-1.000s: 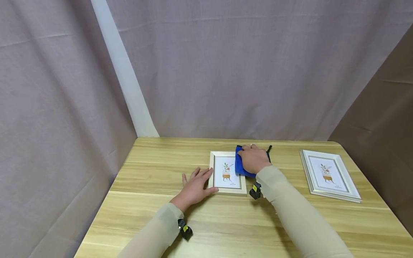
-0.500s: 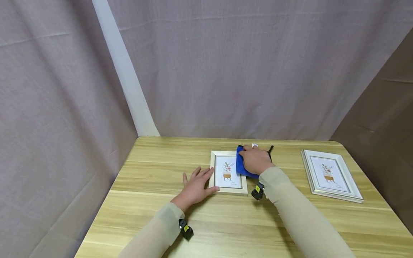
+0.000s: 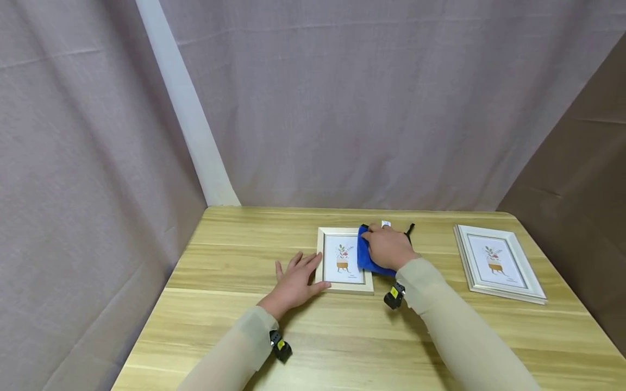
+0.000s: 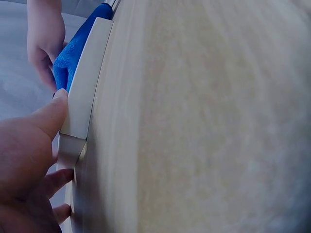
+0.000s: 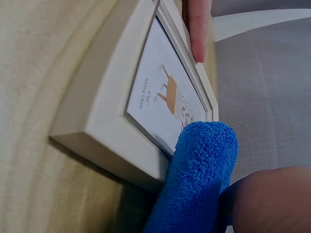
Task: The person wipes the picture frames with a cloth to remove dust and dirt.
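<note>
A cream picture frame [image 3: 345,288] with a potted-plant print lies flat on the table. My left hand [image 3: 292,287] spreads at its near-left corner; the thumb rests on the near edge and a fingertip touches the left side. In the left wrist view, the left thumb [image 4: 51,114] touches the frame's edge [image 4: 87,87]. My right hand [image 3: 389,247] grips a blue cloth [image 3: 368,258] over the frame's right side, covering part of the rim. The right wrist view shows the fluffy cloth [image 5: 199,165] folded against the rim, close to the print [image 5: 165,92].
White picture frames [image 3: 533,271], apparently stacked, lie at the table's right, the top one with a similar print. The wooden table [image 3: 342,336] ends at a grey curtain [image 3: 342,108] behind, with brown cloth [image 3: 587,179] on the right.
My right hand and the blue cloth have shifted slightly toward me along the frame's right side; a white tag now shows beyond the fingers. The left hand stays in place.
</note>
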The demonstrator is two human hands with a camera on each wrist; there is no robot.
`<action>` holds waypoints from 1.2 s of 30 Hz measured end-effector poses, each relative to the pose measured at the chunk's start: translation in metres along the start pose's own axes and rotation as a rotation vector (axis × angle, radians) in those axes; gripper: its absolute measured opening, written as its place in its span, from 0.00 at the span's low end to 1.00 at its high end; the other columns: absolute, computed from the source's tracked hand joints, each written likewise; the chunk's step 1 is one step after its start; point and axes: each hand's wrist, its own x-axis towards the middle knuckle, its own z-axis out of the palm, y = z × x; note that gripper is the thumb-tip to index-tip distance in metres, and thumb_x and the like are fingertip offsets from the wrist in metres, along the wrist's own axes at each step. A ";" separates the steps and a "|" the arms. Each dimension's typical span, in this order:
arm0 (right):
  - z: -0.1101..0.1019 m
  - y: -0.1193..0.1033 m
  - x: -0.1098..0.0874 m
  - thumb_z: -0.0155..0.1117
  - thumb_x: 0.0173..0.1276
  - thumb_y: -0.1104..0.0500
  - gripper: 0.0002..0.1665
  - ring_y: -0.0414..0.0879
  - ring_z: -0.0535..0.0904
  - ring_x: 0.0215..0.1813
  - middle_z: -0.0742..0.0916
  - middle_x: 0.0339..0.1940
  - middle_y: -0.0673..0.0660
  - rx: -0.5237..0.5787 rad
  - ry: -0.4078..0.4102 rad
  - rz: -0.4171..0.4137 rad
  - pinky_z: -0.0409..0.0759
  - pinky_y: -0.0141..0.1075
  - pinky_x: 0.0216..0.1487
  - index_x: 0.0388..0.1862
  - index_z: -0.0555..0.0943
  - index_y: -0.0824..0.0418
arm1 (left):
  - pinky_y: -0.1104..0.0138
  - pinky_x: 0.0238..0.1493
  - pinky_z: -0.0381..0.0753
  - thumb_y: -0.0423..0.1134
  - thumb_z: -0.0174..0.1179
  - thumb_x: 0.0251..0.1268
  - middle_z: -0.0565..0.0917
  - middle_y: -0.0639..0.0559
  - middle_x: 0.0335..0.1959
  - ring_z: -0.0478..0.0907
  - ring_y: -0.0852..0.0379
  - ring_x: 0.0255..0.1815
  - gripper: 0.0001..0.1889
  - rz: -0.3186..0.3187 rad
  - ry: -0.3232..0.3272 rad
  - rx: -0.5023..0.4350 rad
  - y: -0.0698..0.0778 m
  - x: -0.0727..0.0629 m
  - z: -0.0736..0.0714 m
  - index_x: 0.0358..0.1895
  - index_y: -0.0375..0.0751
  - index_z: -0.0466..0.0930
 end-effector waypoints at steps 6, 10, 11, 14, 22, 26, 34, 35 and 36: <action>-0.002 -0.005 -0.012 0.57 0.85 0.57 0.24 0.68 0.83 0.66 0.83 0.72 0.65 0.001 0.016 -0.016 0.85 0.62 0.61 0.74 0.84 0.60 | 0.21 0.77 0.30 0.70 0.61 0.77 0.63 0.54 0.88 0.46 0.41 0.91 0.45 -0.001 -0.001 0.003 0.001 -0.001 -0.001 0.90 0.61 0.58; -0.001 -0.009 -0.021 0.57 0.85 0.56 0.24 0.67 0.83 0.67 0.83 0.73 0.65 -0.010 0.026 -0.027 0.84 0.61 0.64 0.73 0.85 0.61 | 0.21 0.77 0.31 0.70 0.61 0.77 0.63 0.54 0.88 0.47 0.41 0.91 0.45 0.003 0.001 0.002 0.001 -0.001 -0.001 0.90 0.61 0.58; -0.001 -0.010 -0.023 0.57 0.85 0.56 0.24 0.67 0.83 0.67 0.82 0.73 0.65 -0.014 0.025 -0.028 0.84 0.61 0.65 0.73 0.84 0.61 | 0.21 0.77 0.31 0.70 0.61 0.77 0.63 0.54 0.88 0.47 0.41 0.91 0.45 0.003 0.000 0.002 0.001 -0.001 -0.001 0.90 0.61 0.58; 0.001 -0.012 -0.028 0.57 0.85 0.56 0.24 0.68 0.82 0.69 0.82 0.73 0.65 -0.021 0.027 -0.037 0.82 0.61 0.68 0.73 0.85 0.61 | 0.21 0.77 0.31 0.69 0.61 0.77 0.63 0.54 0.88 0.47 0.41 0.91 0.45 0.005 0.001 -0.003 0.000 -0.001 -0.001 0.90 0.60 0.59; -0.001 -0.017 -0.043 0.60 0.84 0.57 0.23 0.67 0.84 0.66 0.84 0.71 0.64 -0.026 0.040 -0.071 0.81 0.60 0.69 0.71 0.86 0.62 | 0.21 0.77 0.31 0.70 0.61 0.77 0.63 0.54 0.88 0.47 0.41 0.91 0.45 0.007 0.003 -0.001 0.000 -0.001 0.000 0.90 0.60 0.58; 0.000 -0.019 -0.050 0.61 0.83 0.57 0.22 0.65 0.86 0.62 0.85 0.69 0.64 -0.038 0.052 -0.096 0.84 0.59 0.66 0.70 0.86 0.62 | 0.21 0.77 0.30 0.70 0.61 0.78 0.63 0.53 0.88 0.47 0.41 0.91 0.45 0.009 0.004 0.001 -0.001 0.000 0.000 0.90 0.61 0.58; -0.001 -0.028 -0.067 0.64 0.81 0.58 0.21 0.63 0.88 0.58 0.86 0.63 0.63 -0.050 0.078 -0.125 0.89 0.56 0.54 0.68 0.87 0.62 | 0.21 0.77 0.30 0.69 0.61 0.78 0.63 0.54 0.88 0.47 0.41 0.91 0.45 0.012 0.004 -0.002 -0.001 -0.001 0.000 0.90 0.60 0.58; -0.001 -0.030 -0.070 0.64 0.81 0.58 0.21 0.63 0.88 0.58 0.86 0.63 0.63 -0.049 0.081 -0.128 0.89 0.56 0.53 0.68 0.87 0.62 | 0.21 0.77 0.30 0.69 0.61 0.78 0.63 0.54 0.88 0.47 0.41 0.91 0.45 0.012 0.004 -0.004 -0.001 -0.001 0.000 0.90 0.60 0.58; -0.001 -0.031 -0.072 0.64 0.81 0.58 0.21 0.63 0.87 0.58 0.86 0.63 0.64 -0.048 0.081 -0.130 0.90 0.56 0.51 0.68 0.87 0.63 | 0.21 0.77 0.30 0.69 0.61 0.78 0.63 0.54 0.88 0.47 0.41 0.91 0.45 0.012 0.004 -0.004 -0.001 -0.001 0.000 0.90 0.60 0.59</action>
